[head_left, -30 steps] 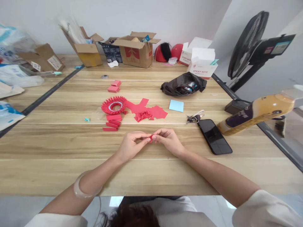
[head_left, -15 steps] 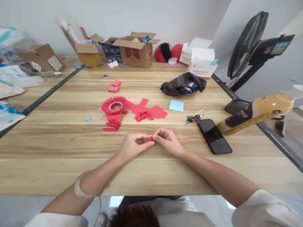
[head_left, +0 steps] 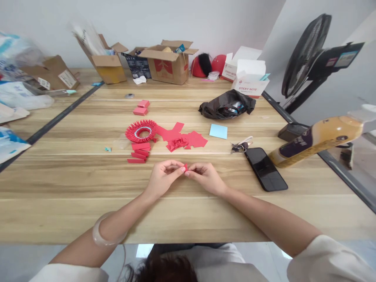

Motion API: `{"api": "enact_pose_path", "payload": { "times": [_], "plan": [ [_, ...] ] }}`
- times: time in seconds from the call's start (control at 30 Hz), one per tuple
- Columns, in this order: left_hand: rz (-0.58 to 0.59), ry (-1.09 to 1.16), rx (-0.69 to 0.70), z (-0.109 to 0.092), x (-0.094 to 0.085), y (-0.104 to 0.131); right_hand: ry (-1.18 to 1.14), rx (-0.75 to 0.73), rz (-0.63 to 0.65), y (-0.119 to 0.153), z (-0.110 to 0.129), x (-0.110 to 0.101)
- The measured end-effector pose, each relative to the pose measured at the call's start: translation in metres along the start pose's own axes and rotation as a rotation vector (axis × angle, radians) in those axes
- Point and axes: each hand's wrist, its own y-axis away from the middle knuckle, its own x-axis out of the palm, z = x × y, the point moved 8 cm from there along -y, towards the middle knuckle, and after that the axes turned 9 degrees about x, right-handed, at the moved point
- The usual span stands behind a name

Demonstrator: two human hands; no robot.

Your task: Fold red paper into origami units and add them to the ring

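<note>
Between my fingertips is a small red paper piece [head_left: 186, 167], partly covered by the fingers. My left hand [head_left: 165, 177] pinches it from the left, and my right hand [head_left: 206, 177] pinches it from the right. Beyond my hands lie loose red paper sheets [head_left: 197, 139] and a heap of small folded red pieces [head_left: 178, 144]. A spiky red paper ring [head_left: 141, 131] with a light blue inner edge lies to their left. Just below the ring are several red paper strips [head_left: 141, 147]. Two red paper stacks [head_left: 140, 111] sit behind it.
A blue sticky pad [head_left: 218, 131], keys [head_left: 239, 147], a black phone [head_left: 266, 170] and a leaning yellow bottle [head_left: 319, 141] are on the right. Behind them lies a black plastic bag [head_left: 226, 105]. Cardboard boxes [head_left: 169, 66] line the wall; a fan [head_left: 305, 56] stands at right.
Both hands have shifted slightly. My left thumb and fingers have moved up and a little left, and the red piece now stands more upright between the fingertips.
</note>
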Motion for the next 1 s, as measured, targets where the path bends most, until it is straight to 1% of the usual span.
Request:
{"api": "enact_pose_path", "payload": {
  "times": [0.17,0.27,0.37,0.43,0.5,0.6,0.77,0.87,1.0],
  "plan": [
    [0.016,-0.03,0.037,-0.005,0.002,0.0,-0.108,0.014,-0.016,-0.002,-0.003,-0.004],
    [0.051,-0.109,0.118,-0.011,0.004,0.0,-0.155,0.021,-0.002,-0.004,-0.005,-0.003],
    [0.103,-0.251,0.222,-0.018,0.007,0.002,-0.165,0.009,0.005,-0.004,-0.006,-0.003],
    [0.114,-0.301,0.257,-0.019,0.008,0.003,-0.168,-0.004,0.003,-0.004,-0.006,-0.003],
    [0.107,-0.305,0.252,-0.018,0.007,0.004,-0.165,-0.01,-0.005,-0.005,-0.007,-0.004],
    [0.083,-0.278,0.206,-0.013,0.005,0.003,-0.152,-0.008,-0.024,-0.005,-0.007,-0.005],
    [0.059,-0.154,0.118,-0.007,0.003,0.001,-0.168,0.014,-0.037,-0.004,-0.005,-0.007],
    [0.027,-0.131,0.103,-0.006,0.001,0.002,-0.164,0.032,-0.04,-0.004,-0.003,-0.008],
    [0.043,-0.137,0.101,-0.005,0.003,0.003,-0.125,0.013,-0.044,-0.004,-0.002,-0.009]
  ]
}}
